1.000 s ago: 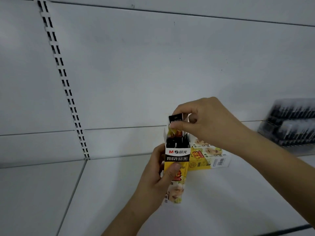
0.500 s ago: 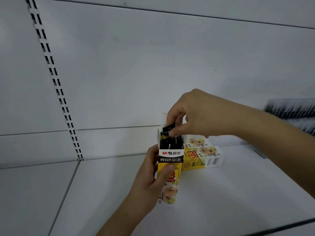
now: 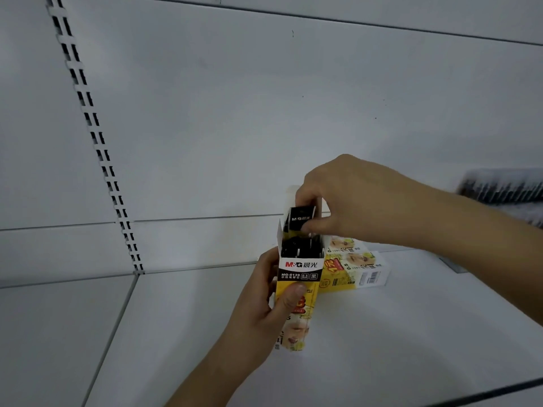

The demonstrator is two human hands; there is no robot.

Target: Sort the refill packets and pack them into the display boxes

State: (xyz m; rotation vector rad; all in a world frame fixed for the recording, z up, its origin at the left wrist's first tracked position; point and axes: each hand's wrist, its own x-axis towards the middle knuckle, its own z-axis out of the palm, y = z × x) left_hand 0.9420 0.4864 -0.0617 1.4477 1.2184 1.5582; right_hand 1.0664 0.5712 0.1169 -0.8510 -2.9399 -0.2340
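My left hand [image 3: 266,306] grips an upright yellow and black display box [image 3: 296,289], thumb across its front. The box's top is open and dark refill packets [image 3: 299,249] fill it. My right hand [image 3: 352,207] reaches in from the right above the opening. Its fingers pinch the black top of one refill packet [image 3: 299,220] that sticks up out of the box. A second yellow display box [image 3: 352,268] lies flat on the white shelf [image 3: 382,333] just behind and to the right.
A white back panel rises behind the shelf, with a slotted upright rail [image 3: 97,136] at the left. A dark, blurred rack of pens [image 3: 505,192] stands at the far right edge. A shelf seam runs down the left.
My right hand first pushed the packet down into the box, then the packet's black top came up higher above the opening. The view has shifted slightly.
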